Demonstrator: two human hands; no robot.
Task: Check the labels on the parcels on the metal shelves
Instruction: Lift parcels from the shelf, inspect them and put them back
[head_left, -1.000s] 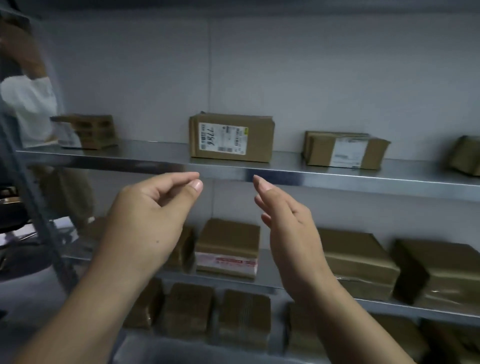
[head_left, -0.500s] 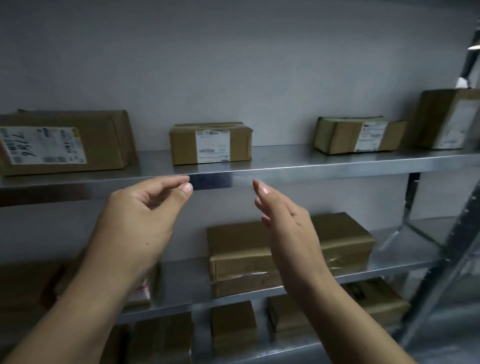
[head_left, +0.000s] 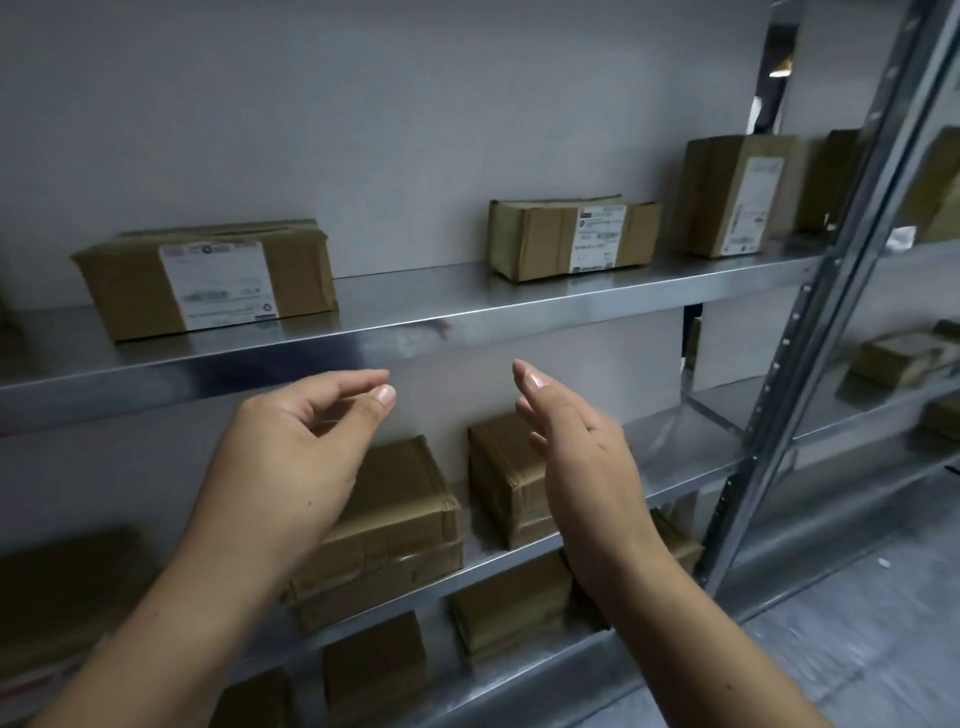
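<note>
Rightward I have moved along the metal shelf (head_left: 467, 322), hands raised as before, so fresh labels face me. Above and left of my left hand (head_left: 291, 457), loosely curled and holding nothing, sits a labelled parcel (head_left: 208, 278). Above and right of my right hand (head_left: 576, 447), fingers straight and also empty, lie a second parcel (head_left: 571, 236) and a tall parcel (head_left: 737, 187) beside the upright post (head_left: 810, 312). Those two are probably next.

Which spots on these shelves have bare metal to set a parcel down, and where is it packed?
The widest bare stretch on the top shelf lies between the left parcel and the middle parcel. The second shelf is bare from the small box to the steel post. The bottom-shelf boxes sit close together.
</note>
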